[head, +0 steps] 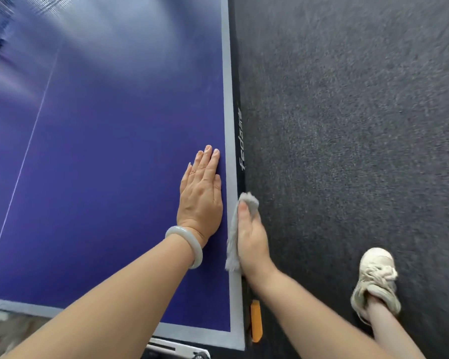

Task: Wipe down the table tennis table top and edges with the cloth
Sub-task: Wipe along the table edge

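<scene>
Two hands were at work: the left hand (pixel 201 195) lay flat on the blue table top (pixel 114 177), and the right hand (pixel 252 239) squeezed the gray cloth (pixel 250 200) against the side edge (pixel 240 141) near the corner. Most of that edge seemed not yet wiped — the top, I couldn't tell.

The blue, grey-bordered desk (pixel 101 164) has 1 thin white line (pixel 23 161). A left hand (pixel 201 198) lies flat near its right edge; a grey cloth (pixel 232 244) touches that border.

You can read pale lettering (pixel 240 151) "feda" on the black right edge of the tabletop (pixel 114 177); the characters beyond it blur.
</scene>
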Available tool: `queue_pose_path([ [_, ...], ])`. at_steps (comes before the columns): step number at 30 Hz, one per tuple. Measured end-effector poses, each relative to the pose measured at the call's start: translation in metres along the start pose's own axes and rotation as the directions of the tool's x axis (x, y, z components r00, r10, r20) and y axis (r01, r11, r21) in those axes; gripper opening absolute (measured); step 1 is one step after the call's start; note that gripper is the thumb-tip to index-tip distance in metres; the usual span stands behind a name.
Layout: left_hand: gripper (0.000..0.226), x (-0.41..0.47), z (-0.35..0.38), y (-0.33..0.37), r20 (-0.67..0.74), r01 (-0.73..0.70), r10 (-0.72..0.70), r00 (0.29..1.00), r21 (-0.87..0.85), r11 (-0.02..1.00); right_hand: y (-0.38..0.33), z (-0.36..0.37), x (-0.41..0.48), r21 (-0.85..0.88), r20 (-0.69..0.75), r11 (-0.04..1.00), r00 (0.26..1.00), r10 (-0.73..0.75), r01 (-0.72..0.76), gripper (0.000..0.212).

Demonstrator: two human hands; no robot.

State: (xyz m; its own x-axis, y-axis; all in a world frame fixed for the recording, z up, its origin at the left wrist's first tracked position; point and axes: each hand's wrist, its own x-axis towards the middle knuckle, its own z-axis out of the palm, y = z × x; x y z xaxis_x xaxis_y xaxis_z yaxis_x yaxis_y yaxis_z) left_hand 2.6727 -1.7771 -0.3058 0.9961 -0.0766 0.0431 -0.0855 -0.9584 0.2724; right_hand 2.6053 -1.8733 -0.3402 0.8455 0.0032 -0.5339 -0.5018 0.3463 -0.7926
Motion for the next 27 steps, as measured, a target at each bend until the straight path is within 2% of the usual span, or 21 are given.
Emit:
queue_pose_path([
  [3,0.05,-0.001,0.0,0.001,-0.008,-0.005,0.005,1.0,0.022,1.0,0.011,-0.006,-0.042,-0.078,0.042,0.987,0.988,0.145,-0.142,0.078],
  [6,0.051,-0.001,0.0,0.003,-0.001,0.01,-0.01,1.0,0.046,0.999,0.007,-0.017,-0.057,-0.321,0.105,0.939,0.981,0.162,-0.121,0.054],
  [8,0.053,0.001,0.0,0.007,0.015,0.027,-0.028,1.0,0.066,0.997,-0.009,-0.031,-0.052,-0.34,0.18,0.934,0.967,0.179,-0.109,0.026],
  [10,0.056,0.002,-0.001,0.01,0.064,0.047,-0.056,0.996,0.135,0.99,-0.032,-0.048,-0.04,-0.358,0.192,0.926,0.962,0.196,-0.117,0.023],
  [13,0.058,0.008,-0.006,0.018,0.201,0.057,-0.133,0.97,0.344,0.937,-0.069,-0.07,-0.011,-0.516,0.106,0.853,0.983,0.153,-0.077,0.03],
  [15,0.061,0.014,-0.014,0.034,0.264,0.122,-0.231,0.936,0.372,0.92,-0.096,-0.083,0.004,-0.639,0.092,0.768,0.987,0.133,-0.044,0.029],
  [17,0.065,0.025,-0.026,0.059,0.313,0.215,-0.334,0.889,0.359,0.908,-0.123,-0.097,0.012,-0.767,0.095,0.642,0.986,0.137,-0.015,0.028],
  [18,0.062,0.031,-0.033,0.071,0.343,0.252,-0.377,0.86,0.357,0.899,-0.137,-0.105,0.013,-0.82,0.096,0.573,0.986,0.135,0.001,0.029],
  [20,0.042,0.045,-0.048,0.096,0.423,0.253,-0.403,0.811,0.367,0.895,-0.17,-0.12,0.012,-0.898,0.104,0.437,0.987,0.125,0.039,0.029],
  [22,0.027,0.059,-0.061,0.123,0.53,0.218,-0.347,0.774,0.292,0.931,-0.207,-0.136,0.009,-0.94,0.117,0.332,0.988,0.104,0.076,0.027],
  [24,0.032,0.076,-0.071,0.153,0.601,0.168,-0.243,0.762,0.178,0.97,-0.246,-0.15,0.011,-0.961,0.138,0.252,0.987,0.076,0.115,0.027],
  [27,0.036,0.111,-0.083,0.199,0.573,0.11,-0.132,0.809,0.072,0.991,-0.307,-0.165,0.023,-0.972,0.183,0.157,0.982,0.051,0.173,0.028],
])
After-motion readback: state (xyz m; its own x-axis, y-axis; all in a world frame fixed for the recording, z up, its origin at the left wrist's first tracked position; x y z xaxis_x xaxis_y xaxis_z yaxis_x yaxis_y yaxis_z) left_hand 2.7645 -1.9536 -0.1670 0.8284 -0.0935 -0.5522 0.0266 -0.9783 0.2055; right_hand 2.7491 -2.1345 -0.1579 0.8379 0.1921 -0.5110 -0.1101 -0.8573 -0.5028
